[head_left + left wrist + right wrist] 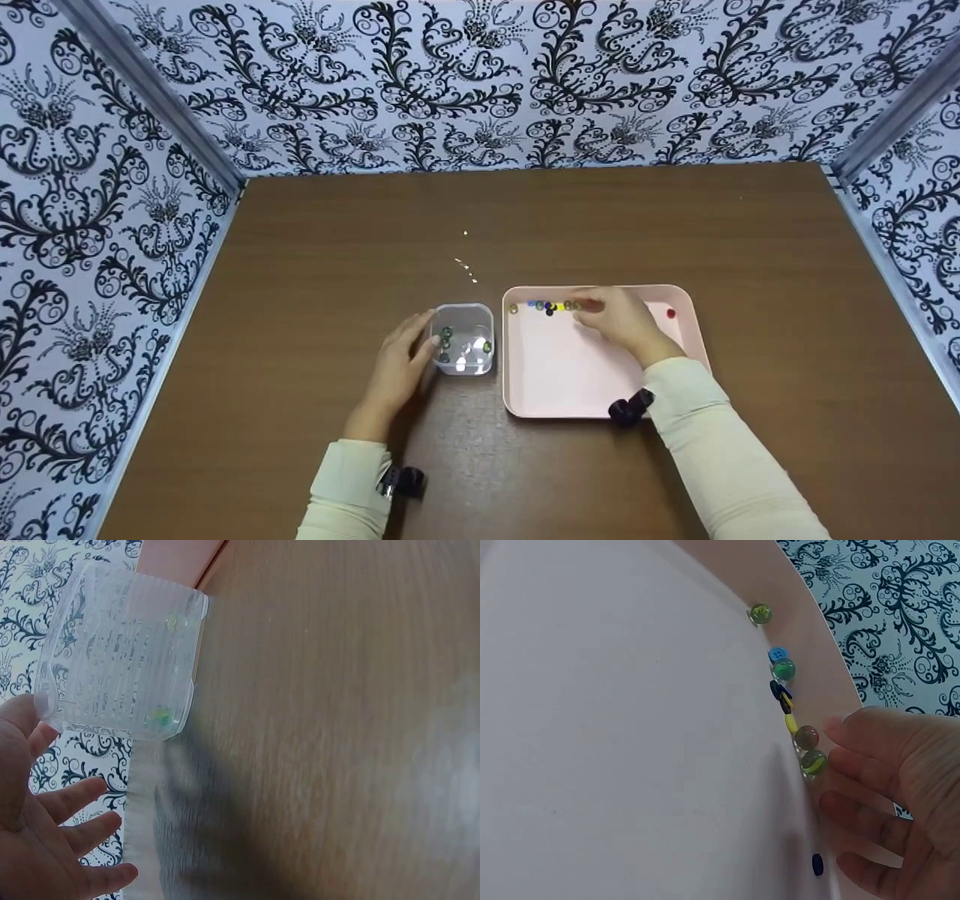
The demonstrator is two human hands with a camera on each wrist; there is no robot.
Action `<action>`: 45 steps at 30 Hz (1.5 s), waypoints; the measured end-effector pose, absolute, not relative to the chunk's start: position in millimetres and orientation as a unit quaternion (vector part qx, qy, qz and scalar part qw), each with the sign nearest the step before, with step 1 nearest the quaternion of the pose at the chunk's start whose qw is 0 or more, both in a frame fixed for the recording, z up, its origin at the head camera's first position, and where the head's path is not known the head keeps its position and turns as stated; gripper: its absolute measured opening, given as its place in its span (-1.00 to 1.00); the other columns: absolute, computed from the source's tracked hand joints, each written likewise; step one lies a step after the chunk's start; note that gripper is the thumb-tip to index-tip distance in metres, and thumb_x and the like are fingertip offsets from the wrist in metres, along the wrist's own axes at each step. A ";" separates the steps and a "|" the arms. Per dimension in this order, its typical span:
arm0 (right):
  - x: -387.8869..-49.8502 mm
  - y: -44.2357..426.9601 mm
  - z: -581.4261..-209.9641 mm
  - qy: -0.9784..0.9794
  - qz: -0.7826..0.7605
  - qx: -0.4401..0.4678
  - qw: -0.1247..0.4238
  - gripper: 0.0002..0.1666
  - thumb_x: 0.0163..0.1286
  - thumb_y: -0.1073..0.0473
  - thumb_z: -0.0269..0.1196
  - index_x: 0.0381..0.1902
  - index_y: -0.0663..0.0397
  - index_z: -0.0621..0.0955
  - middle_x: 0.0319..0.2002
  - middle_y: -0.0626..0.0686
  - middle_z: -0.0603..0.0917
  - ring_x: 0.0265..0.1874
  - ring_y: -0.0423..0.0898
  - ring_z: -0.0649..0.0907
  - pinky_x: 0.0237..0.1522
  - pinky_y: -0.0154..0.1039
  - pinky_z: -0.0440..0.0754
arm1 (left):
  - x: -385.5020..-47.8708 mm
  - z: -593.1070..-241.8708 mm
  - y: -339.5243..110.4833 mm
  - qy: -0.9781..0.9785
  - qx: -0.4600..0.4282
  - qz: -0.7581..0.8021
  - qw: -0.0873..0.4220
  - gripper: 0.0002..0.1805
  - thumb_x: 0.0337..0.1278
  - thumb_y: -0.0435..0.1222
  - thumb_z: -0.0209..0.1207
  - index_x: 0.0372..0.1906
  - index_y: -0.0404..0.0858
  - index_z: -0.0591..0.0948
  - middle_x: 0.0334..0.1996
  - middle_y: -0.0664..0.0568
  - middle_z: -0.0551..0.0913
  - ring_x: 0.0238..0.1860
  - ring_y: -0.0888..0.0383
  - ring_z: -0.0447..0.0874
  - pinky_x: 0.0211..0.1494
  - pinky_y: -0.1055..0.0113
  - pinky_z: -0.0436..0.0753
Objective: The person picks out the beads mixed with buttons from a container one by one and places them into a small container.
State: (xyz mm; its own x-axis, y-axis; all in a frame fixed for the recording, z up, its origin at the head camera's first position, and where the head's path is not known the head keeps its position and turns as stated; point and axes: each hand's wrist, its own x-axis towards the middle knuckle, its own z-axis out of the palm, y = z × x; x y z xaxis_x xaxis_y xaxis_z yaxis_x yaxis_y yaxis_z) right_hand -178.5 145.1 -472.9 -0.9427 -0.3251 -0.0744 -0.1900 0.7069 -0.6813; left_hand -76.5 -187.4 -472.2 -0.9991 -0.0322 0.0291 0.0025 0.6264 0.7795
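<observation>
On the left, a clear plastic container (463,367) stands with several glass marbles (446,337) inside. My left hand (401,364) grips its rim by the near-left side, thumb and index finger at the edge, other fingers spread in the left wrist view. My right hand (619,319) is over the far wall of a pink tray (577,375). Its relaxed fingertips are beside a yellow-green marble (814,763) and a brownish marble (807,737), with nothing visibly held. Along that wall lie a blue button (778,654), a green marble (784,670) and several dark and yellow buttons (790,723).
A red piece (671,313) lies at the tray's far right. Another marble (513,308) sits in its far left corner. Both stand on a brown table (337,247), with patterned walls (480,90) at its back and sides. Light glints on the tabletop.
</observation>
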 end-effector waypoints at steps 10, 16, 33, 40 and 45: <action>-179.4 143.6 -472.9 0.930 -0.322 -0.156 0.085 -0.64 0.21 0.18 0.35 0.00 -0.01 0.71 0.04 0.13 0.68 0.08 0.14 0.60 0.14 0.09 0.48 | -76.8 -472.4 -186.7 -0.902 0.009 -0.431 0.025 -0.52 0.33 -0.19 0.13 0.32 -0.14 0.46 0.33 -0.26 0.38 0.37 -0.23 0.25 0.40 -0.18 0.20; -179.9 141.5 -472.0 0.937 -0.298 -0.162 0.083 -0.66 0.21 0.20 0.33 -0.02 -0.01 0.72 -0.01 0.11 0.71 -0.02 0.10 0.64 0.02 0.07 0.55 | -77.3 -472.7 -186.4 -0.901 0.010 -0.433 0.024 -0.52 0.33 -0.20 0.13 0.33 -0.15 0.46 0.33 -0.27 0.38 0.37 -0.24 0.25 0.40 -0.18 0.20; -182.4 138.8 -474.9 0.947 -0.253 -0.194 0.036 -0.69 0.12 0.23 0.28 -0.14 -0.01 0.76 -0.11 0.05 0.75 -0.12 0.08 0.69 -0.15 0.07 0.60 | -77.1 -472.9 -186.8 -0.901 0.003 -0.434 0.027 -0.51 0.33 -0.19 0.13 0.33 -0.14 0.45 0.33 -0.28 0.37 0.37 -0.25 0.25 0.39 -0.20 0.20; -182.7 136.3 -474.6 0.951 -0.239 -0.196 0.022 -0.71 0.13 0.22 0.29 -0.15 -0.02 0.76 -0.16 0.05 0.76 -0.16 0.07 0.69 -0.20 0.06 0.60 | -77.1 -472.7 -186.8 -0.901 0.006 -0.432 0.026 -0.51 0.32 -0.19 0.14 0.33 -0.14 0.46 0.33 -0.28 0.38 0.37 -0.25 0.25 0.39 -0.21 0.20; -183.5 135.1 -473.5 0.952 -0.236 -0.190 0.041 -0.70 0.15 0.22 0.30 -0.13 0.01 0.75 -0.13 0.06 0.75 -0.14 0.07 0.69 -0.17 0.06 0.61 | -77.5 -472.5 -187.0 -0.901 0.008 -0.433 0.025 -0.50 0.32 -0.19 0.14 0.33 -0.14 0.46 0.33 -0.28 0.38 0.36 -0.25 0.26 0.39 -0.20 0.20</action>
State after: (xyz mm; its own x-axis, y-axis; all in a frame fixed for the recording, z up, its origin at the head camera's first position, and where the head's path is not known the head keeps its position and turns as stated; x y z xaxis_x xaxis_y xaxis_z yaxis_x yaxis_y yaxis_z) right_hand -183.5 135.1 -473.5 -0.9248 -0.3801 0.0119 -0.3416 0.8166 -0.4653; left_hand -77.5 -187.0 -472.5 -0.9986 -0.0367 0.0379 0.0066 0.6256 0.7801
